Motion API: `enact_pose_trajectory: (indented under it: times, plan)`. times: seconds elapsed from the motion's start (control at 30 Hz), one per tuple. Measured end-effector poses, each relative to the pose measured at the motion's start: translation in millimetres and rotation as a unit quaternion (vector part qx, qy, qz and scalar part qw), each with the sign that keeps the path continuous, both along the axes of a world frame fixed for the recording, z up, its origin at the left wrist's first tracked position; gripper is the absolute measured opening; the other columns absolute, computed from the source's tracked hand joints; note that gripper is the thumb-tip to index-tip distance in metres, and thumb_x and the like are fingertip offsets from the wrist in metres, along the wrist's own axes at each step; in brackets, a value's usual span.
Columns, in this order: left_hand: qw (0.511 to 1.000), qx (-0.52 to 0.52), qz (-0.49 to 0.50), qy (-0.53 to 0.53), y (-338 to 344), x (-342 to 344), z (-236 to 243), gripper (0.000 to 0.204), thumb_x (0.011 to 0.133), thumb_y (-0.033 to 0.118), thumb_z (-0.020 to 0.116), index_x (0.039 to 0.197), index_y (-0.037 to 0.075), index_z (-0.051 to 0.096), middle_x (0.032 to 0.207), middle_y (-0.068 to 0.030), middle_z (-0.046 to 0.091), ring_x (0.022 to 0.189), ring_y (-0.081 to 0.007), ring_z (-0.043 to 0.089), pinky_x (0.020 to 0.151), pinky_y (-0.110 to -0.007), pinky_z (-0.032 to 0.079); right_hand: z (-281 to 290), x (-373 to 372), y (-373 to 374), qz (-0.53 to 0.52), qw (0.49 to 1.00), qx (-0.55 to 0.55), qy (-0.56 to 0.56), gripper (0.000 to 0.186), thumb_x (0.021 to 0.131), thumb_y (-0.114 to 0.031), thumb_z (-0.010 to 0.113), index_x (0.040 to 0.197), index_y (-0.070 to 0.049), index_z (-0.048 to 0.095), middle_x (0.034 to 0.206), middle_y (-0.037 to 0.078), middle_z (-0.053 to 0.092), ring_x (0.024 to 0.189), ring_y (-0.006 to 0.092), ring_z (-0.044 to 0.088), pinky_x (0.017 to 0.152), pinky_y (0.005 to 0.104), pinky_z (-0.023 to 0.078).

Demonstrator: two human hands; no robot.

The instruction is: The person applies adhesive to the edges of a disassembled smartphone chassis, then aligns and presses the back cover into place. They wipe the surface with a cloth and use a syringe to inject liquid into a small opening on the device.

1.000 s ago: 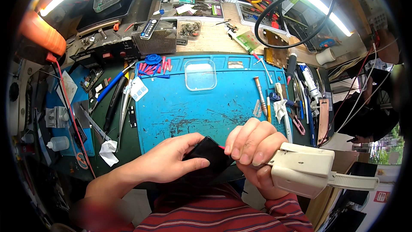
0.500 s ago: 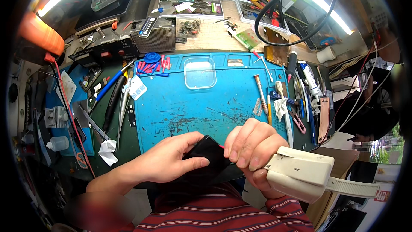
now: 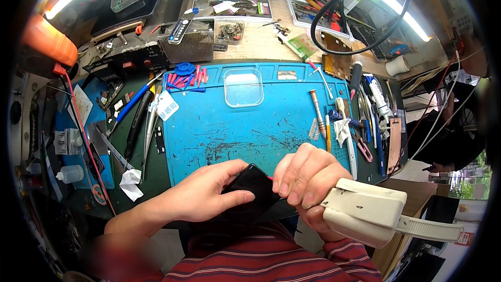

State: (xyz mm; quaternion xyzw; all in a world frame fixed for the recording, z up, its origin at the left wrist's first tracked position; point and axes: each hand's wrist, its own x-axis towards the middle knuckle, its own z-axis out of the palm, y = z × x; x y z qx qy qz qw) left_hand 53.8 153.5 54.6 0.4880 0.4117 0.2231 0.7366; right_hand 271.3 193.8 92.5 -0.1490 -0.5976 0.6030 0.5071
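My left hand (image 3: 209,188) is closed around a glossy black phone (image 3: 251,187), thumb lying across its face and fingers behind it. My right hand (image 3: 308,183) is curled in a fist round an off-white handheld tool (image 3: 365,211) with a boxy body and a ribbed tail running off to the right. A small pinkish-red tip (image 3: 270,178) pokes out by the right fingers and meets the phone's upper right edge. My fingers hide the rest of the tool's front. Both hands are over the near edge of a blue work mat (image 3: 224,141).
A clear square tray (image 3: 243,89) stands on the mat's far side, left of it pink cone tips (image 3: 198,77). Tweezers (image 3: 150,125) and pens lie left; a brush (image 3: 339,107), scissors (image 3: 361,143) and other tools lie right. A black cable loop (image 3: 315,26) hangs above the far right.
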Motion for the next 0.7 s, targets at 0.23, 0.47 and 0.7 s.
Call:
enact_pose_trajectory:
  times: [0.23, 0.47, 0.7]
  plan:
    - [1.0, 0.006, 0.0, -0.012, -1.2, 0.1, -5.3, 0.033, 0.099, 0.018, 0.071, 0.123, 0.0, 0.058, 0.101, -0.0092, 0.07, 0.092, -0.0121, 0.062, 0.081, -0.031, 0.051, 0.1, 1.1, -1.0, -0.004, 1.0, -0.002, -0.006, 0.025, 0.097, -0.032, 0.074, 0.088, -0.015, 0.058, 0.088, 0.001, 0.059, 0.086, 0.0168, 0.058, 0.072, 0.0349, 0.054]
    - [1.0, -0.019, 0.004, -0.021, 0.2, 0.5, -0.7, 0.031, 0.1, 0.015, 0.07, 0.124, 0.0, 0.057, 0.103, -0.0078, 0.07, 0.094, -0.0103, 0.063, 0.081, -0.03, 0.052, -1.0, 2.6, 1.0, 0.003, 1.0, 0.003, -0.008, 0.025, 0.097, -0.032, 0.074, 0.088, -0.014, 0.058, 0.087, 0.001, 0.059, 0.085, 0.0167, 0.058, 0.071, 0.0345, 0.054]
    - [0.999, -0.029, 0.007, -0.034, 0.7, 0.9, 0.6, 0.03, 0.1, 0.014, 0.069, 0.124, -0.001, 0.057, 0.105, -0.0073, 0.07, 0.096, -0.0099, 0.063, 0.083, -0.029, 0.052, -0.1, 3.4, -0.7, -0.005, 1.0, -0.001, -0.011, 0.026, 0.097, -0.033, 0.074, 0.087, -0.014, 0.058, 0.087, 0.001, 0.059, 0.084, 0.0164, 0.058, 0.069, 0.034, 0.054]
